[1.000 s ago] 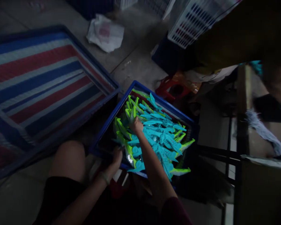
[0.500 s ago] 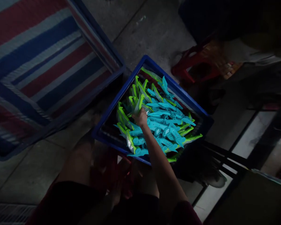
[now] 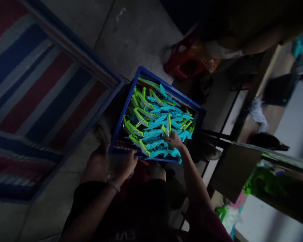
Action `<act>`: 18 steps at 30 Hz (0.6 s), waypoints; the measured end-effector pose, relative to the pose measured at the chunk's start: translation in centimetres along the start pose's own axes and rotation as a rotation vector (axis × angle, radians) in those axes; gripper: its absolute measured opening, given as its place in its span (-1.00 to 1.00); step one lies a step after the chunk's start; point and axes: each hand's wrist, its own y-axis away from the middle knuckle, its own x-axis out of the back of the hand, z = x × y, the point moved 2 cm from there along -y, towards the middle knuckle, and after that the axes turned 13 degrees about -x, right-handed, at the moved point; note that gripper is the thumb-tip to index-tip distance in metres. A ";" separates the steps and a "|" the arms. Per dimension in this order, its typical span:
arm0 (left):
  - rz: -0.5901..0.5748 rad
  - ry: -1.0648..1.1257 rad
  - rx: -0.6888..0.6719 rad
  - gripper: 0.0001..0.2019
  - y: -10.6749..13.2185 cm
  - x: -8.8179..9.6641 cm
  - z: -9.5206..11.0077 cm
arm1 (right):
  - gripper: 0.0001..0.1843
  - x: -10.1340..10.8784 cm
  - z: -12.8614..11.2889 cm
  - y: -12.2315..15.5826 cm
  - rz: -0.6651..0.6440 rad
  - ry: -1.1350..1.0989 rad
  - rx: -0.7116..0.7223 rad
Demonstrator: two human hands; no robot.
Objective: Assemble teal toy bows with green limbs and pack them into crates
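A blue plastic crate on the floor is heaped with several turquoise and lime-green plastic toy pieces in clear wrappers. My right hand reaches into the crate's near right part and is closed around a lime-green piece standing upright out of the heap. My left hand rests at the crate's near rim, fingers curled on the edge. My bare knee shows just left of it. The scene is dim.
A large blue tray lined with a red, white and blue striped sheet lies to the left. A red plastic stool stands beyond the crate. At right are a black metal frame, a cardboard panel and green items.
My right hand moved from the crate's left middle to its near right side and now grips another green piece. My left hand is back at the near rim. The camera swung right.
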 end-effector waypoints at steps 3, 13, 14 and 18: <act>0.016 -0.114 -0.076 -0.74 -3.9 7.2 0.3 | -0.59 -2.9 1.8 4.7 -0.035 0.133 -0.032; -0.371 -0.522 -0.243 -0.62 -16.8 8.7 4.9 | -0.54 -23.4 -3.4 9.3 -0.081 0.093 0.045; -0.432 -0.571 -0.220 -0.61 -17.7 8.3 4.6 | -0.49 -24.3 -3.9 10.2 -0.050 0.048 0.031; -0.687 -0.691 -0.127 -0.66 -19.9 7.1 2.6 | -0.36 -26.4 -3.9 14.1 0.396 -0.641 -0.415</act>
